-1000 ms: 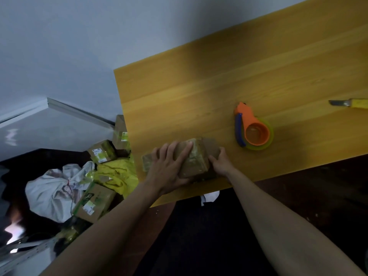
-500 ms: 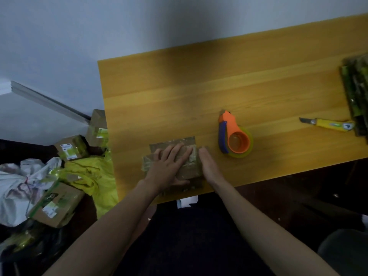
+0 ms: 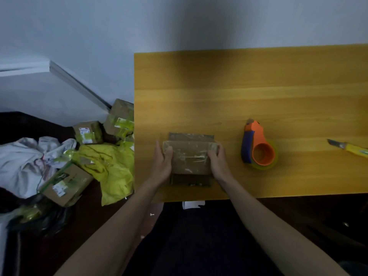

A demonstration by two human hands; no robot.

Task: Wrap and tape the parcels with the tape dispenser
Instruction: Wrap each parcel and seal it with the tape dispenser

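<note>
Our left hand [image 3: 162, 163] and right hand [image 3: 218, 161] grip the taped brown cardboard parcel [image 3: 190, 157] by its sides on our yellow wooden desk [image 3: 239, 92].

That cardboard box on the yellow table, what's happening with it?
A person is holding a small cardboard parcel near the table's front edge, left hand and right hand gripping its two ends. The orange tape dispenser lies untouched to the right, with a yellow utility knife beyond it.
</note>
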